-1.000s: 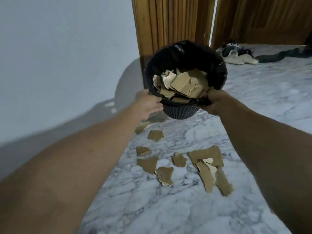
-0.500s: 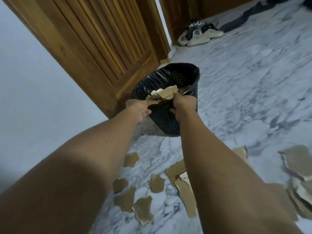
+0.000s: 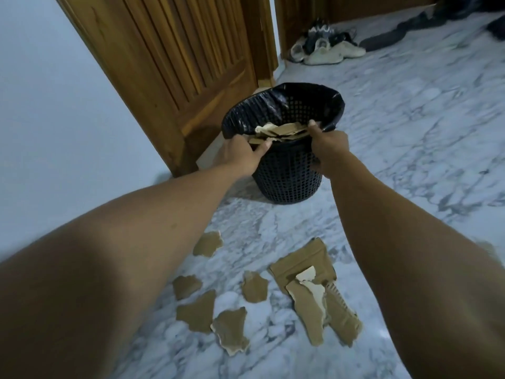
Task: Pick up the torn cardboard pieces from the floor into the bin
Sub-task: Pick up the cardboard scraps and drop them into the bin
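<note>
On the white, grey-veined marble floor point(image 3: 410, 119), close to the foot of a slatted wooden door point(image 3: 169, 64), was the black mesh bin point(image 3: 287, 176), lined with a black bag; whether its base touched the floor could not be told. Your left hand point(image 3: 240, 155) gripped the near rim, fingers curled round it. Your right hand point(image 3: 328, 149) held the right side, thumb hooked inside and fingers wrapped on the wall. Inside, cardboard pieces point(image 3: 284, 130) were heaped nearly to the rim. More torn pieces point(image 3: 303, 269) lay scattered on the floor between your forearms. A pale wall point(image 3: 54, 105) ran left of the door, and shoes point(image 3: 325, 51) lay beyond by the doorway.
</note>
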### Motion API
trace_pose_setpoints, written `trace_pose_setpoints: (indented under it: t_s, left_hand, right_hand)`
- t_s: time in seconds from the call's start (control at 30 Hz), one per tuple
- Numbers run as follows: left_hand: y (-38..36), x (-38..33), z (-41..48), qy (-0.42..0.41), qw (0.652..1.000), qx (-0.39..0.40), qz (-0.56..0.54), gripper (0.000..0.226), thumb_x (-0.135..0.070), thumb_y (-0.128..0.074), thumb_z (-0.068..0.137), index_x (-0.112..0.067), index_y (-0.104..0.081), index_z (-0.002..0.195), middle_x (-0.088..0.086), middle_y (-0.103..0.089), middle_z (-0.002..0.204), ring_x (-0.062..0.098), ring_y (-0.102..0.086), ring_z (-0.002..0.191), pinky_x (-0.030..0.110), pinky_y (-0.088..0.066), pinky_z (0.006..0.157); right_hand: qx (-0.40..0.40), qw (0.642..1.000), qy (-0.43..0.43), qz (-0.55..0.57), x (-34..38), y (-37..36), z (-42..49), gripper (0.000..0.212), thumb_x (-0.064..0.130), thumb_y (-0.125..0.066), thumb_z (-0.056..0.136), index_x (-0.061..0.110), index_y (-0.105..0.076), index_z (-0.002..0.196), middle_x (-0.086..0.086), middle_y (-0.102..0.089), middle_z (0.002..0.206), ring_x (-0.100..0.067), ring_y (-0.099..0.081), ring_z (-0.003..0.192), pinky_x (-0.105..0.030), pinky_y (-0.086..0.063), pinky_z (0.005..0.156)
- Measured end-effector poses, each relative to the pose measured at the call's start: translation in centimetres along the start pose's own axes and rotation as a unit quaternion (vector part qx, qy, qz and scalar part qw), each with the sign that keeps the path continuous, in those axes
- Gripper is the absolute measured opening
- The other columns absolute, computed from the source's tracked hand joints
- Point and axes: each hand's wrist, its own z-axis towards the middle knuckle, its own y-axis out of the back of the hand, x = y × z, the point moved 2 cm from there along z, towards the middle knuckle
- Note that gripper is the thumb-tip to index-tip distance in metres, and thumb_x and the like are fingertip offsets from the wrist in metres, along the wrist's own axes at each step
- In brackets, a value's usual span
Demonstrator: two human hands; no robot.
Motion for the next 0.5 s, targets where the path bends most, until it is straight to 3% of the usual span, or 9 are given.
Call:
trace_pose_setpoints:
  t_s: [0.07, 0.13, 0.17, 0.23, 0.3, 0.33, 0.43, 0.5]
  left_hand:
    - [0.1, 0.6, -0.4, -0.018, 0.999, 0.034, 0.012, 0.067, -0.069, -0.042, 0.091, -0.009, -0.054, 0.117, 0.009, -0.06, 0.1, 0.027, -0.059, 0.088, 0.03, -0.041, 0.059]
    - [-0.4, 1.4, -1.6, -0.02, 0.997, 0.063, -0.025, 0.092, -0.073, -0.041, 0.089, -0.013, -0.018, 0.155, 0.01, -0.044, 0.147, 0.032, -0.048, 0.128, 0.036, -0.048, 0.089]
    - [-0.9, 1.8, -2.5, -0.021, 0.996, 0.075, -0.053, 0.098, -0.074, -0.042, 0.087, -0.02, -0.001, 0.157, 0.008, -0.031, 0.158, 0.031, -0.04, 0.138, 0.039, -0.044, 0.1]
    - [-2.8, 2.8, -4.5, -0.032, 0.991, 0.093, -0.091, 0.106, -0.076, -0.048, 0.082, -0.029, 0.015, 0.155, 0.006, -0.015, 0.164, 0.031, -0.03, 0.144, 0.045, -0.04, 0.108]
    - [-5.9, 4.3, -6.5, -0.059, 0.987, 0.123, -0.08, 0.106, -0.069, -0.055, 0.083, -0.03, 0.012, 0.155, 0.006, -0.011, 0.164, 0.032, -0.026, 0.146, 0.048, -0.036, 0.111]
    - [-7.8, 5.2, -7.7, -0.07, 0.985, 0.144, -0.058, 0.103, -0.067, -0.057, 0.085, -0.028, 0.007, 0.156, 0.006, -0.011, 0.164, 0.032, -0.025, 0.146, 0.049, -0.035, 0.112]
    - [-13.2, 7.7, -12.1, -0.138, 0.964, 0.227, 0.015, 0.085, -0.06, -0.056, 0.089, -0.023, -0.019, 0.156, 0.004, -0.02, 0.16, 0.03, -0.03, 0.143, 0.05, -0.035, 0.111]
    - [-16.0, 9.0, -15.8, -0.209, 0.948, 0.237, 0.042, 0.068, -0.053, -0.052, 0.093, -0.028, -0.03, 0.152, 0.0, -0.028, 0.157, 0.028, -0.032, 0.141, 0.048, -0.034, 0.111]
  right_hand:
    - [0.002, 0.996, 0.047, -0.075, 0.2, 1.6, -2.2, 0.066, 0.062, -0.063, 0.085, 0.003, -0.063, 0.115, -0.015, -0.067, 0.109, -0.037, -0.066, 0.101, -0.052, -0.058, 0.085]
    - [-0.001, 0.989, 0.065, -0.134, -0.7, 4.0, -5.0, 0.057, 0.061, -0.062, 0.086, 0.005, -0.06, 0.089, -0.015, -0.064, 0.088, -0.033, -0.066, 0.081, -0.052, -0.06, 0.077]
    - [-0.006, 0.985, 0.07, -0.157, -1.7, 5.2, -6.0, 0.055, 0.059, -0.062, 0.087, 0.006, -0.055, 0.078, -0.015, -0.058, 0.076, -0.031, -0.064, 0.071, -0.054, -0.059, 0.071]
    - [-0.015, 0.972, 0.056, -0.228, -4.7, 7.7, -8.0, 0.052, 0.053, -0.062, 0.091, 0.006, -0.051, 0.07, -0.015, -0.051, 0.067, -0.03, -0.06, 0.062, -0.053, -0.058, 0.066]
    - [0.015, 0.932, 0.021, -0.361, -8.8, 9.7, -10.0, 0.046, 0.045, -0.058, 0.097, 0.001, -0.064, 0.083, -0.017, -0.055, 0.07, -0.03, -0.061, 0.065, -0.043, -0.056, 0.064]
    - [0.034, 0.91, 0.013, -0.413, -10.9, 10.3, -11.0, 0.044, 0.041, -0.056, 0.099, -0.001, -0.069, 0.101, -0.017, -0.063, 0.079, -0.031, -0.064, 0.072, -0.039, -0.054, 0.068]
    - [0.068, 0.89, 0.015, -0.45, -17.4, 10.0, -15.0, 0.049, 0.036, -0.063, 0.096, 0.009, -0.058, 0.136, -0.017, -0.067, 0.125, -0.031, -0.063, 0.115, -0.035, -0.049, 0.092]
    - [0.116, 0.857, 0.039, -0.501, -20.8, 9.1, -18.0, 0.053, 0.036, -0.063, 0.094, 0.018, -0.052, 0.142, -0.014, -0.062, 0.133, -0.033, -0.057, 0.123, -0.035, -0.047, 0.097]
